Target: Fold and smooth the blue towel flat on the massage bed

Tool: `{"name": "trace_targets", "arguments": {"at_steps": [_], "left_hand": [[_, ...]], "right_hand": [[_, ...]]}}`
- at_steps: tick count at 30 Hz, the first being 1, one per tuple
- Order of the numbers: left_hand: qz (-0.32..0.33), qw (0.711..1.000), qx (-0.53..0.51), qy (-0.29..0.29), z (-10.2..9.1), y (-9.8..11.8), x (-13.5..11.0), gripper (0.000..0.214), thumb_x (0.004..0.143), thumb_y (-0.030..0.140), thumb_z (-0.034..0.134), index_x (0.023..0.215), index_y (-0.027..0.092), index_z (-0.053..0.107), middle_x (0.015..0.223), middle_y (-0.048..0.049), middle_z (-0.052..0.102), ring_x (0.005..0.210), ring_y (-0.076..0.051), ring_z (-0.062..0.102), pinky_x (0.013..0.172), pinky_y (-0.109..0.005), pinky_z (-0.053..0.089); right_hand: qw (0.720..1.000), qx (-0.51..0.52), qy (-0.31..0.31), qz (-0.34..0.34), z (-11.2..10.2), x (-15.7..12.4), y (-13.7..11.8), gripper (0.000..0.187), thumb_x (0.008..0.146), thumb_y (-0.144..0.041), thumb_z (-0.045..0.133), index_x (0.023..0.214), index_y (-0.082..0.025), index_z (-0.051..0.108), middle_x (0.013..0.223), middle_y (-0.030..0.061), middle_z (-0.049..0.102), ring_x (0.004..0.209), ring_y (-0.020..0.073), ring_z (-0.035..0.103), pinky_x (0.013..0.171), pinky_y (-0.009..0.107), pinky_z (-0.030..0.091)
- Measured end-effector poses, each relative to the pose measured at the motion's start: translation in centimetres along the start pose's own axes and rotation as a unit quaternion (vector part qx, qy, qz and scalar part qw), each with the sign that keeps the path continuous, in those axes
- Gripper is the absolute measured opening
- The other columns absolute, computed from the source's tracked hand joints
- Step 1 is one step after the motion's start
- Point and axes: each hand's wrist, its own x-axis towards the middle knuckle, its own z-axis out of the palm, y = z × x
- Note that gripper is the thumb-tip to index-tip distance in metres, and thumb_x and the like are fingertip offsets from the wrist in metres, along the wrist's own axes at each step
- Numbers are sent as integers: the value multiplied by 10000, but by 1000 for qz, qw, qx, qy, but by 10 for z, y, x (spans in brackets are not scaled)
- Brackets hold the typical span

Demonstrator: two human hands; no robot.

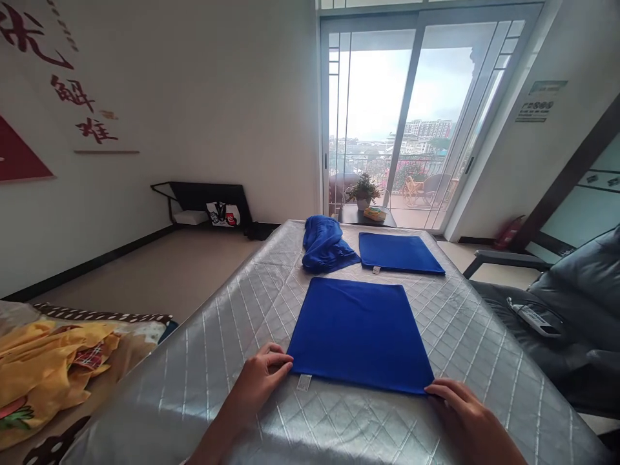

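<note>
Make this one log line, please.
blue cloth: flat on silver cover; left hand: at near left corner; right hand: at near right corner

I get daylight from the glass door (pixel 407 116) beyond the silver cover's (pixel 232 336) far edge, its sky (pixel 372 84) nearly burnt out to white. By contrast my feed of the room is dim: the wall (pixel 217 84) reads grey, the armchair (pixel 600 278) past the right edge very dark. Sheen streaks the cover's left and near edges; the right hand (pixel 460 403) casts a soft shadow. I see wide-angle stretching at the sides and hazy distant buildings (pixel 429 129)
</note>
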Motion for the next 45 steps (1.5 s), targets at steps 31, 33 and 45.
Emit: {"name": "trace_targets", "arguments": {"at_steps": [31,33,45], "left_hand": [[278,943,174,-55,69,83,30,311,1003,354,441,1145,222,685,1210,-97,638,1095,-223,650,986,-347,513],[358,907,195,-110,108,105,46,372,1011,415,456,1261,208,638,1326,-112,616,1246,-242,571,1074,-367,448],[296,896,309,-120,135,56,63,703,1022,612,231,1566,168,258,1618,-83,244,1509,-240,176,1231,-443,151]], "right_hand": [[966,-171,-117,156,73,44,-11,759,988,-546,231,1530,-21,314,1617,166,226,1508,258,145,1233,452,177],[965,-171,-125,153,72,44,-11,734,991,-508,239,1523,-8,322,1613,178,232,1506,267,154,1232,452,180],[957,-189,-145,166,65,50,-20,709,983,-458,267,1523,-1,313,1610,176,206,1498,264,160,1228,441,197]]}}
